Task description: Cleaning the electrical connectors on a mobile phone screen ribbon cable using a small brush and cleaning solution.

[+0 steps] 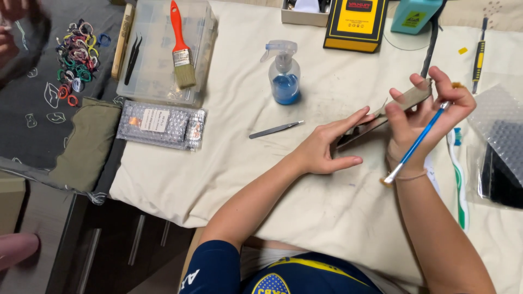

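Observation:
A flat, dark, thin panel (400, 103) is held tilted above the cream cloth (218, 163). My right hand (430, 114) grips its upper end and also holds a thin blue-handled brush (417, 141), bristle end pointing down toward my wrist. My left hand (327, 147) rests on the cloth with its fingers spread, fingertips touching the panel's lower edge.
Metal tweezers (275, 129) lie left of my left hand. A spray bottle with blue liquid (284, 73) stands behind. A clear box (166, 51) carries a red-handled brush (180, 46) and black tweezers. A green toothbrush (459, 174), bubble wrap (498, 141) and a screwdriver (478, 54) lie right.

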